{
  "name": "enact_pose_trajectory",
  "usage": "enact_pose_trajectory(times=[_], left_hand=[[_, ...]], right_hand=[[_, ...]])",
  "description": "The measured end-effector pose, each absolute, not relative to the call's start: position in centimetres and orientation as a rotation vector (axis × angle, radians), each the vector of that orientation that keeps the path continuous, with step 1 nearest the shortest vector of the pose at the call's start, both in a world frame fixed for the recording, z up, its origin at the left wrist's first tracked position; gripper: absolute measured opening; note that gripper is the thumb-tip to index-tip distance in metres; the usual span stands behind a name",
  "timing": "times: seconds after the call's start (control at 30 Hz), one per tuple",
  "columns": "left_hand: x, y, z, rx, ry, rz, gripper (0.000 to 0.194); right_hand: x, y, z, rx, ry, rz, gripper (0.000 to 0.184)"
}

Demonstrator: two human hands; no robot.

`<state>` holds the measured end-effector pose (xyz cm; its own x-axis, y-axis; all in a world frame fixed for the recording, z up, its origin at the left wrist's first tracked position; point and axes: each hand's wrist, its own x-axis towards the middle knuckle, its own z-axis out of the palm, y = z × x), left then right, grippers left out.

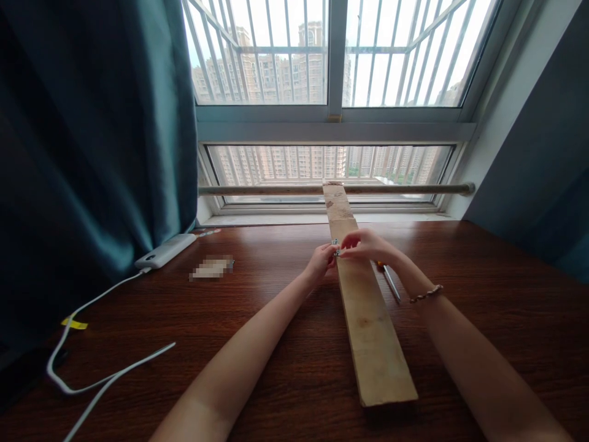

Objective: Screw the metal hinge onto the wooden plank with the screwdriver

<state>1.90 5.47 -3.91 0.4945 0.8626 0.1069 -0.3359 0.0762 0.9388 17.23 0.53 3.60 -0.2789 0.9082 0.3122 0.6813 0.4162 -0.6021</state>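
A long pale wooden plank (370, 331) lies on the dark wooden table (257, 319), running from near me toward the window. Both hands meet over its left edge near the far half. My left hand (321, 263) pinches a small shiny metal part (336, 250), too small to name. My right hand (365, 244) reaches across the plank with closed fingers touching the same part. A beaded bracelet (426, 294) circles my right wrist. A screwdriver (389, 279) lies on the table just right of the plank, under my right wrist.
A white power bank (165, 250) with a white cable (92, 362) lies at the left by a teal curtain (92, 135). A small blurred item (211, 267) and a yellow tag (73, 323) rest on the table. Behind are a metal rail (414, 189) and barred window.
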Motion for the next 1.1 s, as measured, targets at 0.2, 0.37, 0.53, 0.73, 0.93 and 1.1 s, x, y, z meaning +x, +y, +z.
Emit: enact_pose_trajectory(times=[0.2,0.37,0.53,0.73,0.93,1.1], left_hand=[[1.8,5.2,-3.6,1.152,0.575,0.957,0.022],[1.8,5.3,-3.7,1.15,0.577,0.953,0.021],[1.9,5.5,-3.8,1.156,0.58,0.957,0.021],[1.8,5.5,-3.8,1.158,0.567,0.966,0.024],[1.7,5.4,-3.8,1.2,0.585,0.946,0.03],[0.9,5.6,-3.3,1.274,0.61,0.902,0.033]], right_hand=[[16.1,0.7,1.8,-1.348,-1.963,0.409,0.02],[16.0,0.7,1.0,-1.35,-1.875,0.402,0.025],[15.9,0.5,0.6,-1.316,-1.813,0.418,0.026],[15.6,0.1,1.5,-1.126,-1.572,0.629,0.029],[15.5,0.8,1.9,-1.046,-1.262,0.798,0.029],[15.8,1.7,1.1,-1.326,-1.44,0.668,0.019]])
